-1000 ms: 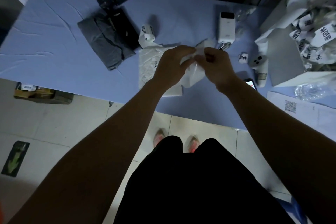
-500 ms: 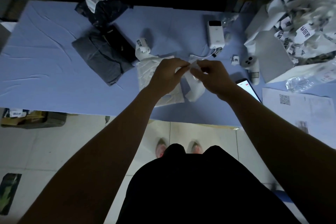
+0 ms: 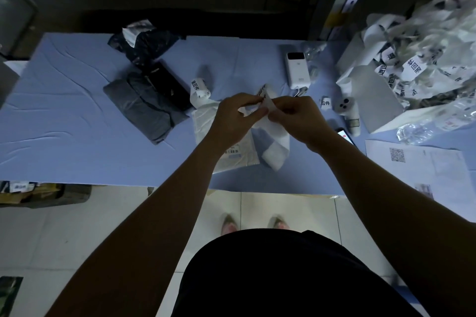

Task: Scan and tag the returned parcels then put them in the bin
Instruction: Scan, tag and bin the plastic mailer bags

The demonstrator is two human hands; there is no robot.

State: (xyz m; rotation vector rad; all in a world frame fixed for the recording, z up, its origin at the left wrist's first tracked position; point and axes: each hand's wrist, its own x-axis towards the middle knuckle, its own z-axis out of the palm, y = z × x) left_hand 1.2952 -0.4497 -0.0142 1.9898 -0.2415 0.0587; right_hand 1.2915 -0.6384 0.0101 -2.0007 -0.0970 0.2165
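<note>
Now pinching a tag [image 3: 265,94] between left hand [image 3: 233,121] and right hand [image 3: 296,121] – fingertips clamped on it – over the parcel [image 3: 206,123], lying at 7 o'clock beneath them. Could curl onto itself, stick to a finger, or tear if peeled crooked off the liner [image 3: 275,147]. Reads 回件 on the roll [image 3: 198,86] at 10 o'clock and the spare tag [image 3: 325,103] at 3 – parcel barcode too small.

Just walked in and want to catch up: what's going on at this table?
A person stands at the blue table, left hand and right hand both pinching a printed label strip just above a white parcel lying flat. The label is not stuck on yet. A grey parcel lies to the left, and the scanner lies on the right, untouched.
</note>
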